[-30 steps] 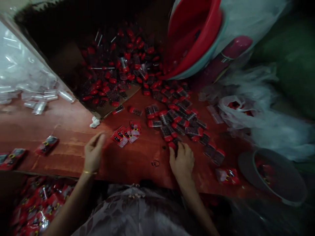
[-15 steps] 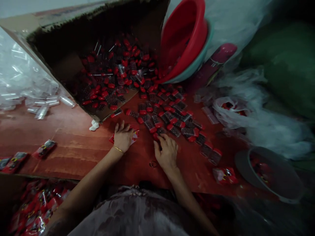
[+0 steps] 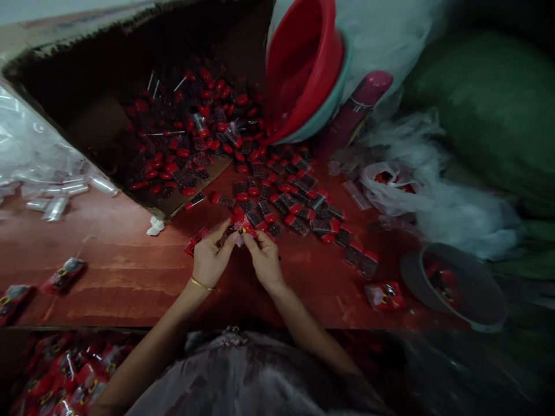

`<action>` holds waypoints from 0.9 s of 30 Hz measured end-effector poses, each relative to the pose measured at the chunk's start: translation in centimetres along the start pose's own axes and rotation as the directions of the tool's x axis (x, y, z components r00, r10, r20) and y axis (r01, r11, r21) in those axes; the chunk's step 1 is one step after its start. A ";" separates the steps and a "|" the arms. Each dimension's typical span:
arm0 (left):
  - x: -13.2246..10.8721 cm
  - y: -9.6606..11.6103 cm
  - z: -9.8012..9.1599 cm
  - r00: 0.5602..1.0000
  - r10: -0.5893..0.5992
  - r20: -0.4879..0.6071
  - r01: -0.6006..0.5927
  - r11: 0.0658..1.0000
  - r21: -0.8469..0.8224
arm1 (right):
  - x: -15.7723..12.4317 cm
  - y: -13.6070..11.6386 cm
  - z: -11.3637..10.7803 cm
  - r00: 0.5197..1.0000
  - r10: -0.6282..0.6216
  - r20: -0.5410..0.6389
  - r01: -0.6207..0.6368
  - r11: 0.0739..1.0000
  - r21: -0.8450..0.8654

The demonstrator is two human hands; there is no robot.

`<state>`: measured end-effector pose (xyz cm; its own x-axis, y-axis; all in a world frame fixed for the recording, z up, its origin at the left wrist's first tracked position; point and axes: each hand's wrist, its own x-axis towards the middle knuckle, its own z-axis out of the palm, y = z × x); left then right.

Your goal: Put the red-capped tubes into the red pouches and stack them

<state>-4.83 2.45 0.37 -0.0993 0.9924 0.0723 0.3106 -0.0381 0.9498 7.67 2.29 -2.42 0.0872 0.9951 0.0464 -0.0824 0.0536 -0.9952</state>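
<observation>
Both hands meet over the middle of the red-brown wooden table (image 3: 130,271). My left hand (image 3: 210,260), a thin gold bangle on its wrist, and my right hand (image 3: 263,259) pinch a small red printed packet (image 3: 241,227) between their fingertips. Another red packet (image 3: 195,240) lies just left of the left hand. A spread of small clear boxes with red caps (image 3: 295,199) covers the table right behind the hands.
A tipped cardboard box (image 3: 173,127) spills more red-capped boxes. A red basin (image 3: 299,63) leans behind it. Clear plastic sleeves (image 3: 52,185) lie far left, filled packets (image 3: 63,274) on the left, a grey bowl (image 3: 455,286) and plastic bags (image 3: 411,185) on the right.
The left hand reached right to the red packets and lifted one. The right hand left the pile of boxes and came in to meet it; both now pinch the packet.
</observation>
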 end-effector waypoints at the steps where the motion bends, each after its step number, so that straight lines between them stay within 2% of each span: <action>1: -0.1 0.0 0.2 0.995 -0.097 0.040 0.101 0.987 -0.123 | -0.1 0.0 -0.1 1.000 0.002 -0.008 -0.002 1.000 -0.004; 3: -0.3 -0.2 0.6 0.956 -0.252 0.149 0.288 0.905 -0.314 | -0.3 0.2 -0.3 1.000 0.006 -0.002 -0.006 0.999 -0.034; 5: -0.5 -0.5 1.0 0.937 -0.298 0.182 0.347 0.850 -0.396 | -0.7 0.4 -0.5 1.000 0.015 0.012 -0.014 0.998 -0.058; 7: -0.7 -0.7 1.4 0.959 -0.260 0.110 0.282 0.884 -0.371 | -1.0 0.8 -0.7 0.999 0.033 0.003 -0.032 0.997 -0.066; 9: -1.0 -0.7 1.6 0.979 -0.199 0.050 0.205 0.941 -0.270 | -1.3 1.0 -0.8 0.998 0.055 -0.010 -0.056 0.994 -0.090; 12: -1.6 -0.6 1.8 0.988 -0.154 0.032 0.157 0.976 -0.150 | -1.9 1.1 -0.9 0.999 0.033 -0.017 -0.036 0.985 -0.167; 18: -2.1 -0.5 2.2 0.984 -0.177 0.004 0.175 0.969 -0.176 | -2.6 0.8 -0.8 0.998 -0.059 0.011 0.060 0.954 -0.295; 21: -2.0 -0.4 2.3 0.976 -0.217 0.032 0.219 0.949 -0.229 | -2.3 0.5 -1.0 0.996 -0.084 0.010 0.082 0.937 -0.340; 23: -1.8 -0.3 2.2 0.952 -0.295 0.074 0.303 0.895 -0.328 | -2.0 0.2 -1.4 0.994 -0.106 0.039 0.113 0.928 -0.355; 27: -1.1 0.0 2.0 0.857 -0.485 0.176 0.492 0.663 -0.564 | -1.1 -0.1 -2.4 0.988 -0.103 0.119 0.138 0.932 -0.336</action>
<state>-2.86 1.54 -0.27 -0.0688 0.8893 -0.4521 -0.3760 0.3966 0.8375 9.97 1.04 -2.56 -0.0238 0.9871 0.1585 0.2685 0.1591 -0.9500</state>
